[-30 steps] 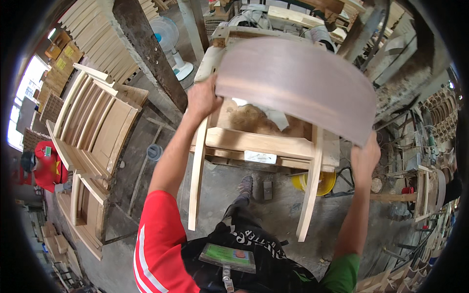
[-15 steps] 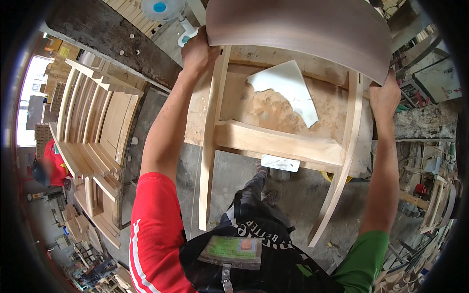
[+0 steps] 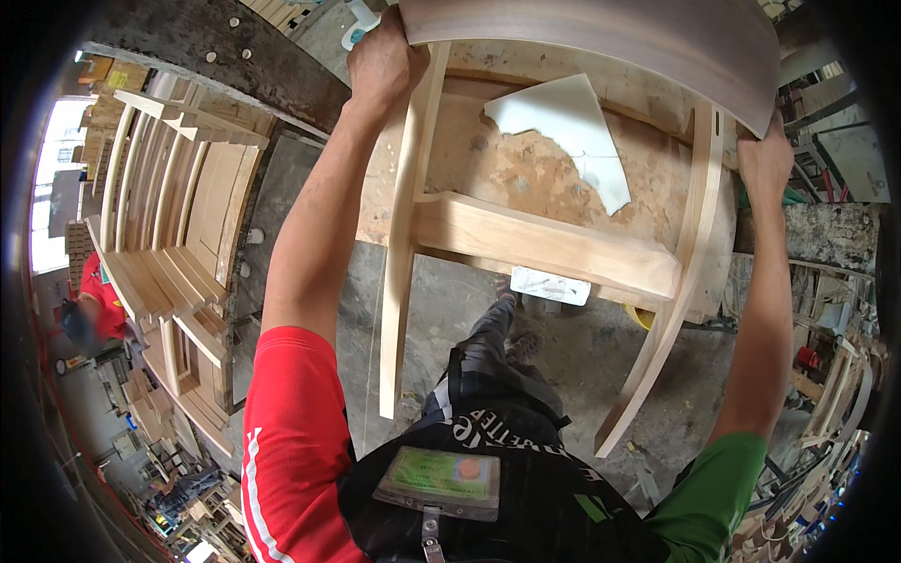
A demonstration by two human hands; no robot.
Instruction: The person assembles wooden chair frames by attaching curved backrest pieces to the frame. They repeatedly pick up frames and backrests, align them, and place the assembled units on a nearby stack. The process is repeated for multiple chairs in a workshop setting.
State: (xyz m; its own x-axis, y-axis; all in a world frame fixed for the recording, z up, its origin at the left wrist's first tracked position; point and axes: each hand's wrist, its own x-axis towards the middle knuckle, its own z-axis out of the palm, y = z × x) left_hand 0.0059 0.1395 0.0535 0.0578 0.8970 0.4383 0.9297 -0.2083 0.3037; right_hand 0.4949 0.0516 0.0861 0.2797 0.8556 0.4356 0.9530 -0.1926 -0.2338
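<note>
A curved brown wooden panel (image 3: 601, 42) spans the top of the view. My left hand (image 3: 387, 61) is closed round its left end, and my right hand (image 3: 768, 164) grips its right end, fingers partly hidden behind it. Joined below the panel, or resting against it, is a pale wooden chair frame (image 3: 544, 235): two long curved legs with a crossrail between them. How the panel meets the legs is hidden. A worn board surface (image 3: 507, 188) lies beneath the frame. On that surface is a broken-edged white sheet (image 3: 572, 131), near the frame's middle.
Stacked pale chair parts (image 3: 169, 206) stand left, beside a dark beam (image 3: 216, 56). A white block (image 3: 551, 285) sits at the board's near edge. A person in red (image 3: 99, 300) is at far left. Wooden parts (image 3: 835, 394) crowd the right.
The board, white sheet and chair frame appear higher in the picture, and my right hand sits further right. The fan at the top has mostly left the view. Both hands keep their hold.
</note>
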